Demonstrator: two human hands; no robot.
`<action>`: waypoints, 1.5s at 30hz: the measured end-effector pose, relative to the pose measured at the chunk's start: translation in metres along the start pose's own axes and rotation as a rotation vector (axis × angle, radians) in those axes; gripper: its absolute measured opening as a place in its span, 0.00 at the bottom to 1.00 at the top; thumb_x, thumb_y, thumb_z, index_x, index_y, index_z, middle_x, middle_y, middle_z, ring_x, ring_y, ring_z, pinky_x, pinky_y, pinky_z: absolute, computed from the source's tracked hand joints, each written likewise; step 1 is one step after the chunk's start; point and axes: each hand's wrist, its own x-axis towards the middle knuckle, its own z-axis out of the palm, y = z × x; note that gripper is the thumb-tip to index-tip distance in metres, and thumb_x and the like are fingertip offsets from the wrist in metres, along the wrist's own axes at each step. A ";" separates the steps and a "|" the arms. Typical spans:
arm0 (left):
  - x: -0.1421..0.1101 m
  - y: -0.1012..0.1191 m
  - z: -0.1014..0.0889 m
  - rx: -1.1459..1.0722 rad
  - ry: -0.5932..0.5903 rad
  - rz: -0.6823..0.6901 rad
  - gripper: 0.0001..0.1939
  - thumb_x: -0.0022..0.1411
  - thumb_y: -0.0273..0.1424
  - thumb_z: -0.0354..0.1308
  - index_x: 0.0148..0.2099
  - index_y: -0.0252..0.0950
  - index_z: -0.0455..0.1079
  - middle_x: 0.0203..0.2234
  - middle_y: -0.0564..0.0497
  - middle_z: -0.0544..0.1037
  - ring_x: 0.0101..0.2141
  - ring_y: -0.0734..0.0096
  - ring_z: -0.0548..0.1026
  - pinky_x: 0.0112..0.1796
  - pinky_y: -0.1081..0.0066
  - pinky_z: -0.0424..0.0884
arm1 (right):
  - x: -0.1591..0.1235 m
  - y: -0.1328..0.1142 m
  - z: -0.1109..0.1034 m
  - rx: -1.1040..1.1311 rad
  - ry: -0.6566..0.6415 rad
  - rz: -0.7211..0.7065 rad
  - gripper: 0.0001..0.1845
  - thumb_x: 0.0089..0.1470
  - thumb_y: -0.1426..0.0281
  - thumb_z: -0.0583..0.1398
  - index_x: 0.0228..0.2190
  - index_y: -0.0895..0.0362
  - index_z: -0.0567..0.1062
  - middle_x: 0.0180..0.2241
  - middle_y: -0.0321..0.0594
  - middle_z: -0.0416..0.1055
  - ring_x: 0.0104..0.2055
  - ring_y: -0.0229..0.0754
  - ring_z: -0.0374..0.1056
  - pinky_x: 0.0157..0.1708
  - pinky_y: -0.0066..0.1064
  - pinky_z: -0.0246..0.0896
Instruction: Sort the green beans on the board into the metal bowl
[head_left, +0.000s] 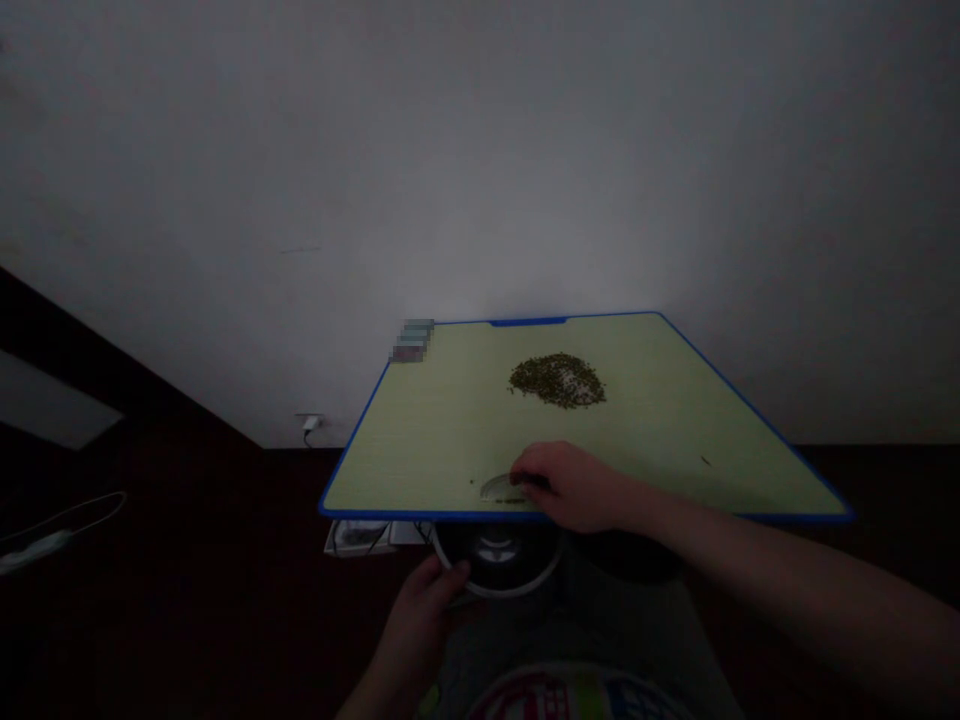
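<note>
My left hand grips the rim of a dark bowl with a pale edge, thumb over the rim. The bowl is held just below the front edge of a pale green tabletop. Fingers curled, my right hand is low over the tabletop near that edge, on a clear curved piece; its exact kind is unclear. A few small dark bits lie along the near side of this piece. Farther back on the table is a loose pile of small greenish-brown grains.
The table has a blue rim and stands against a grey wall. A blurred stack sits at its back left corner. One dark sliver lies at the right. A plug is in the wall at left.
</note>
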 end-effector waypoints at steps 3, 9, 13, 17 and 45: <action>0.001 -0.001 0.000 0.007 -0.015 0.001 0.20 0.42 0.37 0.70 0.38 0.34 0.78 0.37 0.39 0.85 0.42 0.45 0.81 0.37 0.57 0.76 | -0.003 -0.004 0.000 0.008 0.000 -0.009 0.12 0.52 0.76 0.58 0.37 0.59 0.79 0.35 0.45 0.78 0.37 0.44 0.70 0.37 0.31 0.60; 0.005 -0.004 -0.003 0.029 -0.005 0.020 0.21 0.43 0.38 0.69 0.40 0.34 0.77 0.38 0.40 0.85 0.42 0.46 0.80 0.34 0.59 0.76 | -0.006 -0.007 0.002 0.027 -0.008 -0.012 0.11 0.52 0.77 0.58 0.35 0.59 0.79 0.33 0.44 0.77 0.35 0.43 0.70 0.37 0.31 0.60; 0.004 -0.003 -0.003 0.013 -0.020 0.018 0.19 0.45 0.37 0.69 0.40 0.34 0.77 0.39 0.40 0.85 0.42 0.47 0.80 0.34 0.60 0.76 | -0.010 -0.008 0.003 0.040 0.007 -0.015 0.11 0.52 0.77 0.57 0.36 0.60 0.79 0.34 0.44 0.77 0.35 0.42 0.70 0.37 0.31 0.61; 0.003 -0.003 -0.003 -0.006 -0.022 0.003 0.19 0.45 0.36 0.69 0.40 0.34 0.78 0.39 0.40 0.85 0.43 0.46 0.80 0.36 0.59 0.76 | -0.014 -0.009 0.003 0.037 0.022 -0.033 0.12 0.53 0.77 0.57 0.37 0.60 0.79 0.34 0.45 0.76 0.36 0.43 0.70 0.37 0.31 0.61; 0.014 -0.013 -0.015 -0.045 -0.042 0.010 0.18 0.47 0.36 0.70 0.41 0.33 0.78 0.38 0.41 0.85 0.42 0.50 0.80 0.35 0.60 0.77 | 0.010 -0.003 0.005 0.020 -0.011 -0.174 0.13 0.53 0.78 0.57 0.38 0.61 0.79 0.33 0.45 0.75 0.36 0.42 0.69 0.38 0.31 0.62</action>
